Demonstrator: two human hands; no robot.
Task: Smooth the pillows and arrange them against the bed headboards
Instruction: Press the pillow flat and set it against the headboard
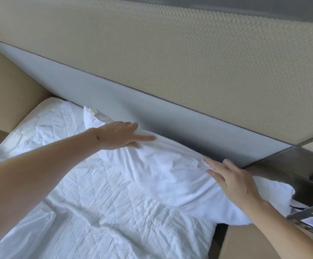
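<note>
A white pillow (172,172) lies along the grey headboard (152,116), its right end hanging over the bed's edge. My left hand (122,135) rests flat on its upper left edge, fingers spread. My right hand (234,182) lies flat on the pillow's right part, fingers apart and pointing toward the headboard. A second white pillow (94,118) sits further left against the headboard, partly hidden by my left arm. Neither hand grips anything.
The bed has a wrinkled white quilted cover (114,212). A beige textured wall panel (189,62) rises above the headboard. At the right are a dark ledge (292,165), a brown bedside surface (245,243) and a dark printed card (312,217).
</note>
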